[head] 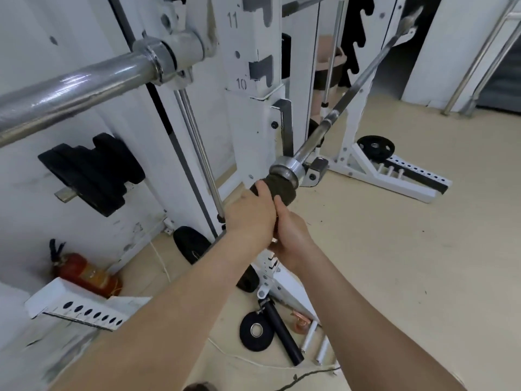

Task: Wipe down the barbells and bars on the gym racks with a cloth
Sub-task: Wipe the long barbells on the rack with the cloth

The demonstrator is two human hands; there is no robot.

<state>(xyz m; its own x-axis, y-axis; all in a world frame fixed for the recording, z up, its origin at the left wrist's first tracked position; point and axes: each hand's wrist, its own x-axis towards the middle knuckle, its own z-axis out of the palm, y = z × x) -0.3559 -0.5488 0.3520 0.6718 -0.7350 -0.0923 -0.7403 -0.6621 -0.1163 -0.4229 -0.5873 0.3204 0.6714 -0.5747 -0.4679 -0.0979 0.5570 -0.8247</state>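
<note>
A steel barbell (355, 88) rests on the white rack (253, 66), running from its near sleeve up to the far right. A dark olive cloth (279, 187) is wrapped around the near sleeve, just behind the collar (287, 167). My left hand (251, 218) grips the cloth around the sleeve from above. My right hand (293, 238) holds the sleeve's end right behind it, fingers closed; the sleeve end itself is hidden by both hands. A second, thicker chrome bar (70, 91) crosses the upper left on the same rack.
Black weight plates (90, 173) hang on a peg at the left. A red fire extinguisher (84, 275) lies by the wall. On the beige floor below are a small plate (255, 333), a black handle (282, 334) and white pegs. Another plate (375, 149) sits on the far rack base.
</note>
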